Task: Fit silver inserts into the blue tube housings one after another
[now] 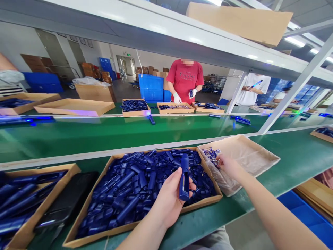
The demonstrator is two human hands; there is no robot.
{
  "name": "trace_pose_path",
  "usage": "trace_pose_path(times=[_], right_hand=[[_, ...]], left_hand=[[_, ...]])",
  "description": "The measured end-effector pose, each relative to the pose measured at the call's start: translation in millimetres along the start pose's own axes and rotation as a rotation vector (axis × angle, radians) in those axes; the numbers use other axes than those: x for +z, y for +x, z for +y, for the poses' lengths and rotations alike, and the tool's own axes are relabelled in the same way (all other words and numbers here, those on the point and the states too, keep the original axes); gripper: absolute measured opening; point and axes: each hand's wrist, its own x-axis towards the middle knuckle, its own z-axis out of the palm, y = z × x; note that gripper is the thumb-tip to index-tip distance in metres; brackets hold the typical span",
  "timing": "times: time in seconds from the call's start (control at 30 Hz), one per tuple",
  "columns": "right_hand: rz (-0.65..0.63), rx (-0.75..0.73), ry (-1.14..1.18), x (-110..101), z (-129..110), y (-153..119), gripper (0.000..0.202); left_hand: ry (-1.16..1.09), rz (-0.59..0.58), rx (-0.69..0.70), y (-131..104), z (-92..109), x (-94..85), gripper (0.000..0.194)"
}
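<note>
My left hand [169,199] is closed around a dark blue tubular plastic housing [184,165], held upright with its long cut-out slot facing right. Below it lies a shallow cardboard box [104,235] heaped with similar blue plastic pieces. To the right, my right hand [230,166] reaches into a plastic-lined cardboard tray [244,149]. Its fingertips are pinched together at a pile of small shiny parts [209,152]; whatever is between them is too small to make out.
Another box of blue housings [15,194] stands at the left, beside a black flat object [75,198]. Behind the boxes runs a green belt [109,132] carrying a few blue devices. A white overhead shelf [156,27] crosses above. Across the belt, a person in red [185,78] handles parts.
</note>
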Motion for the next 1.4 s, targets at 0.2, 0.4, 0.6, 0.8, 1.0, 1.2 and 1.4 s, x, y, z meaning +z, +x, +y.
trace_pose_path(times=[0.2,0.4,0.6,0.8,1.0,1.2,1.4], right_hand=[[0.028,-0.056,-0.093,-25.3,3.2,-15.7,0.019],[0.228,-0.507,0.148,-41.9,-77.6,-78.6,0.015],[0.351,-0.907,0.119,-10.5,-134.2,-100.0,0.021],[0.302,-0.820,0.131,-2.1,-129.3,-110.5,0.032],[0.328,-0.767,0.129,4.0,-140.2,-125.4,0.050],[0.335,-0.822,0.070,9.7,-132.8,-125.6,0.059],[0.467,-0.743,-0.045,21.1,-127.3,-126.2,0.056]], left_hand=[[-0.010,-0.070,-0.055,-1.7,2.1,-4.0,0.038],[0.010,-0.140,-0.156,-3.3,3.6,-3.7,0.048],[-0.015,-0.117,-0.240,-3.7,2.4,-4.9,0.042],[-0.071,-0.079,-0.280,-1.8,1.3,-8.2,0.040],[-0.066,-0.055,-0.245,0.8,0.2,-9.8,0.045],[-0.027,-0.088,-0.183,0.0,-1.3,-9.3,0.045],[-0.035,-0.067,-0.163,0.1,-2.7,-6.2,0.041]])
